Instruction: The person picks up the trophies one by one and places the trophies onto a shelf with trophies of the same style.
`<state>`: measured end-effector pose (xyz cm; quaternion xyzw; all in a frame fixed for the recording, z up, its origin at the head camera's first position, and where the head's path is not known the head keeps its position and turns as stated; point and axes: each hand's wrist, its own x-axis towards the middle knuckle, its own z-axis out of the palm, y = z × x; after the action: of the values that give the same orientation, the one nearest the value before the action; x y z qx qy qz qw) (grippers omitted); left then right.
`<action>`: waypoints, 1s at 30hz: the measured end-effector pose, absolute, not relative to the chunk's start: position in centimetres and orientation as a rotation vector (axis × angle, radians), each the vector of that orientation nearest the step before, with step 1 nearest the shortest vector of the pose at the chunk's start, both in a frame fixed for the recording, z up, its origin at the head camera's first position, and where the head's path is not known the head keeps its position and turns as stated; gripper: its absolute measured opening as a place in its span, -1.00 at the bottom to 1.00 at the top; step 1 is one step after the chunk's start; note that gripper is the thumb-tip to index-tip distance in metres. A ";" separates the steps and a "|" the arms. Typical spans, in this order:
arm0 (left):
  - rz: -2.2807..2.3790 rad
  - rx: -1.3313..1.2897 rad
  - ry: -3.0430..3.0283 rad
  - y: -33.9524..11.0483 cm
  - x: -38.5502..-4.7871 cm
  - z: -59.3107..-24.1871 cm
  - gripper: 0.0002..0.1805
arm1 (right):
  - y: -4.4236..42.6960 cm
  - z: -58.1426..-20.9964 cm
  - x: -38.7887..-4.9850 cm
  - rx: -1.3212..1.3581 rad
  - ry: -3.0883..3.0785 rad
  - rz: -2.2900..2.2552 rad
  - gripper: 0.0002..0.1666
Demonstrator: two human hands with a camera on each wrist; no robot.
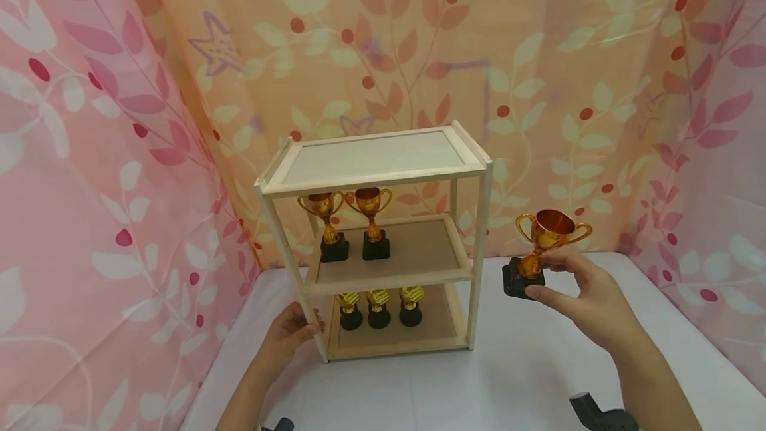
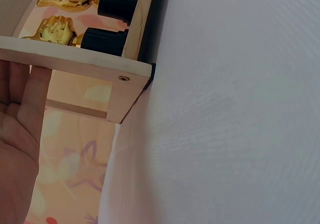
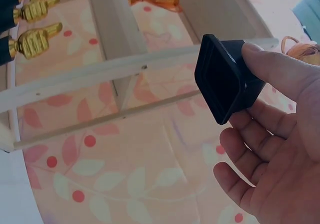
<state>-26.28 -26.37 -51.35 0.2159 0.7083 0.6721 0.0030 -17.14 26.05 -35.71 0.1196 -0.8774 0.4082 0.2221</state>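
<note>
My right hand (image 1: pixel 589 294) pinches a gold two-handled trophy cup (image 1: pixel 547 235) near its black square base, raised beside the shelf. In the right wrist view, the hollow underside of that base (image 3: pixel 222 81) faces the camera. My left hand (image 1: pixel 282 341) grips the front left post of a three-tier wooden shelf (image 1: pixel 383 279), low down, its thumb in front; the left wrist view shows fingers (image 2: pixel 37 86) passing behind the post. Two similar trophy cups (image 1: pixel 369 208) stand at the left of the middle tier. Three small gold thumbs-up trophies (image 1: pixel 410 304) stand on the bottom tier.
The shelf stands on a white-covered table (image 1: pixel 509 364). A patterned curtain (image 1: pixel 538 52) hangs behind it, with pink floral cloth (image 1: pixel 120 218) along the left side and more at the right. The shelf's top panel (image 1: pixel 377 155) has raised side rails.
</note>
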 end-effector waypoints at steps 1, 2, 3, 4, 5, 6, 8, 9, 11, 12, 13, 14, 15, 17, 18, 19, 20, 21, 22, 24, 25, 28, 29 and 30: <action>2.108 0.669 2.224 -26.4 -26.3 -51.4 -0.82 | 25.8 -35.7 -17.0 0.345 -2.413 1.124 -0.46; 2.110 0.666 2.227 -26.5 -26.3 -51.4 -0.82 | 25.5 -35.7 -16.9 0.360 -2.404 1.124 -0.46; 2.109 0.669 2.230 -26.6 -26.3 -51.4 -0.81 | 25.2 -35.6 -16.8 0.377 -2.396 1.126 -0.46; 2.111 0.661 2.232 -26.6 -26.3 -51.5 -0.81 | 24.9 -35.6 -16.7 0.390 -2.391 1.132 -0.46; 2.115 0.664 2.227 -26.7 -26.3 -51.5 -0.81 | 24.6 -35.5 -16.6 0.405 -2.384 1.144 -0.46; 2.115 0.671 2.227 -26.7 -26.3 -51.5 -0.81 | 24.3 -35.5 -16.4 0.418 -2.379 1.162 -0.46; 2.109 0.696 2.221 -26.6 -26.5 -51.5 -0.82 | 23.7 -35.5 -16.2 0.450 -2.370 1.204 -0.46; 2.108 0.701 2.216 -26.6 -26.5 -51.6 -0.83 | 23.4 -35.4 -16.1 0.465 -2.365 1.221 -0.46; 2.103 0.727 2.209 -26.5 -26.6 -51.6 -0.84 | 22.7 -35.4 -16.0 0.478 -2.373 1.217 -0.45; 2.102 0.728 2.207 -26.5 -26.7 -51.7 -0.84 | 22.3 -35.4 -16.0 0.485 -2.376 1.219 -0.45; 2.103 0.733 2.203 -26.5 -26.7 -51.7 -0.84 | 21.8 -35.4 -16.0 0.492 -2.378 1.219 -0.45; 2.104 0.741 2.204 -26.6 -26.7 -51.7 -0.84 | 21.3 -35.3 -16.0 0.497 -2.381 1.213 -0.44; 2.107 0.745 2.203 -26.6 -26.6 -51.8 -0.84 | 20.8 -35.3 -16.0 0.503 -2.382 1.212 -0.44; 2.111 0.756 2.198 -26.6 -26.6 -51.7 -0.84 | 19.7 -35.0 -16.0 0.503 -2.387 1.212 -0.45; 2.113 0.761 2.194 -26.6 -26.6 -51.7 -0.84 | 19.2 -34.9 -16.0 0.504 -2.387 1.225 -0.46; 2.111 0.766 2.193 -26.6 -26.5 -51.7 -0.84 | 18.7 -34.8 -16.1 0.502 -2.390 1.232 -0.45; 2.108 0.769 2.196 -26.6 -26.5 -51.6 -0.83 | 18.2 -34.7 -16.2 0.500 -2.391 1.245 -0.45; 2.108 0.761 2.196 -26.6 -26.5 -51.5 -0.82 | 17.7 -34.6 -16.3 0.499 -2.392 1.260 -0.44; 2.105 0.758 2.199 -26.5 -26.4 -51.5 -0.82 | 17.2 -34.6 -16.4 0.492 -2.396 1.274 -0.43; 2.102 0.751 2.207 -26.5 -26.4 -51.4 -0.80 | 16.4 -34.5 -16.7 0.479 -2.398 1.313 -0.41; 2.100 0.747 2.211 -26.5 -26.4 -51.4 -0.80 | 15.9 -34.5 -16.9 0.474 -2.399 1.330 -0.40; 2.103 0.723 2.217 -26.6 -26.4 -51.5 -0.78 | 14.8 -34.7 -17.5 0.467 -2.404 1.372 -0.37; 2.102 0.714 2.217 -26.6 -26.4 -51.5 -0.78 | 14.4 -34.7 -17.8 0.469 -2.407 1.379 -0.36; 2.097 0.712 2.219 -26.6 -26.4 -51.6 -0.77 | 14.1 -34.8 -18.0 0.474 -2.410 1.377 -0.35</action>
<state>-26.44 -26.56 -51.60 0.2270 0.7078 0.6690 0.0034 -18.00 14.06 -34.77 0.1662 -0.8446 0.4826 0.1620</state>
